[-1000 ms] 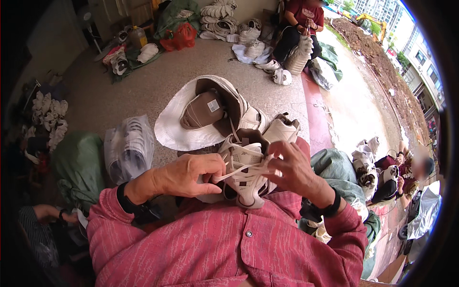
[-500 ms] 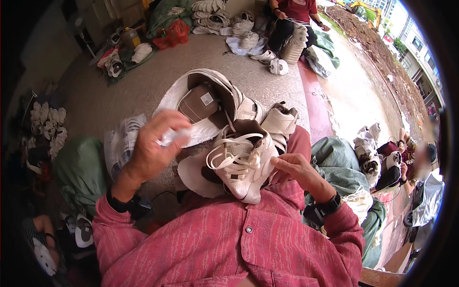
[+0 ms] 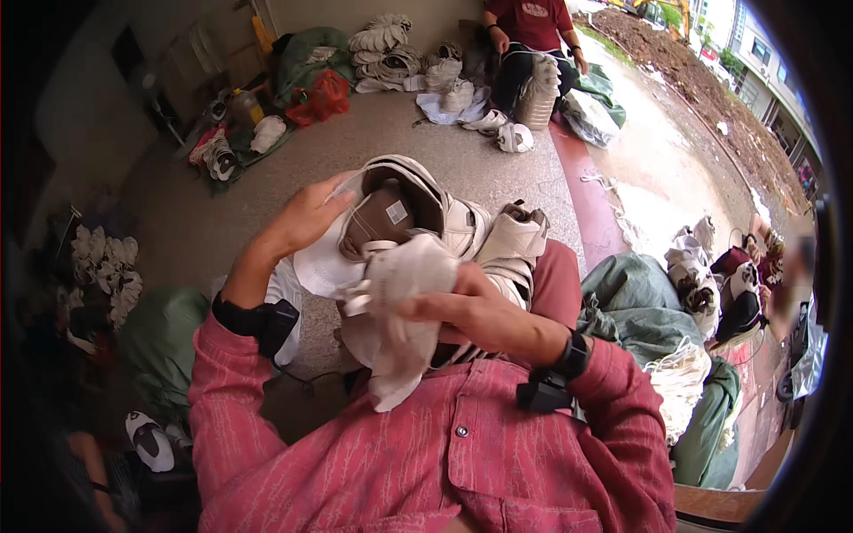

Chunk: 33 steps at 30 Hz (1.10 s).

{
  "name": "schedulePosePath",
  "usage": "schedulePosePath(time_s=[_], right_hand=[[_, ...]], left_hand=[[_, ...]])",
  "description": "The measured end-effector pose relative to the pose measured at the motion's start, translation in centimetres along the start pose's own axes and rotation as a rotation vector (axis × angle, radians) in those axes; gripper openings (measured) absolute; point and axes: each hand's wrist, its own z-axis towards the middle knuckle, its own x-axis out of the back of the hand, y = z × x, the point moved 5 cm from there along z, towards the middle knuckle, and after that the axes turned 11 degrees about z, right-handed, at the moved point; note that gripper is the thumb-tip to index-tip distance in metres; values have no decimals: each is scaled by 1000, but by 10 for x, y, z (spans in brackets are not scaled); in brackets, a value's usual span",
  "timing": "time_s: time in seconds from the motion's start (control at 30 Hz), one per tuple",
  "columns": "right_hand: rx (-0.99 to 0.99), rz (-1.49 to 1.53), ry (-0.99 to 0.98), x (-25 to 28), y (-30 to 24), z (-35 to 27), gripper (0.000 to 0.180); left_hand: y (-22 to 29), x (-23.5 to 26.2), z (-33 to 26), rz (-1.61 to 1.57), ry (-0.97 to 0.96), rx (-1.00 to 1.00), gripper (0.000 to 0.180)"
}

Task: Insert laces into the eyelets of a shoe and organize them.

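Observation:
My right hand [image 3: 498, 315] grips a cream shoe upper [image 3: 404, 306], tilted above my lap and smeared by motion. Out to the left, my left hand [image 3: 311, 218] has its fingers drawn together on a thin pale shoelace [image 3: 354, 206]; the lace's far end is hard to follow. Just beyond the held piece, a nested stack of shoe uppers [image 3: 462, 222] lies across my legs, its open end showing a brown lining with a small white label [image 3: 396, 212]. Another beige upper [image 3: 515, 235] sits at the right end of that stack.
Green sacks [image 3: 626, 298] lie at my right, with a bundle of white laces [image 3: 680, 386]. Another green sack [image 3: 164, 329] stands at my left. Ahead, a person in a dark red shirt [image 3: 533, 22] sits behind stacked uppers [image 3: 539, 93]. A red plastic bag [image 3: 320, 98] lies at the far left.
My right hand has turned the shoe upper over and brought it left, so its laced front no longer shows. My left hand has moved up and away toward the far side.

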Motion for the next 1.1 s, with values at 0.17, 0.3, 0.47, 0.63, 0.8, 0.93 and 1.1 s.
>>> schedulePosePath(time_s=[0.17, 0.3, 0.47, 0.63, 0.8, 0.93, 1.1], right_hand=[[2, -90, 142, -3, -16, 89, 28], [5, -103, 143, 5, 1, 123, 36], [-207, 135, -295, 9, 10, 103, 44], [40, -349, 29, 92, -44, 32, 37], [250, -544, 713, 256, -23, -36, 44], [153, -305, 629, 289, 28, -44, 55], [261, -234, 669, 283, 40, -50, 56]], left_hand=[[22, 7, -12, -70, -87, -163, 46], [7, 16, -13, -302, -358, 331, 48], [41, 2, -49, 478, -34, 138, 80], [17, 16, -55, 673, 22, 197, 81], [116, -28, -95, 782, 429, -794, 38], [128, -114, -106, 395, -101, -632, 39], [86, -160, -65, 75, -229, -220, 49]])
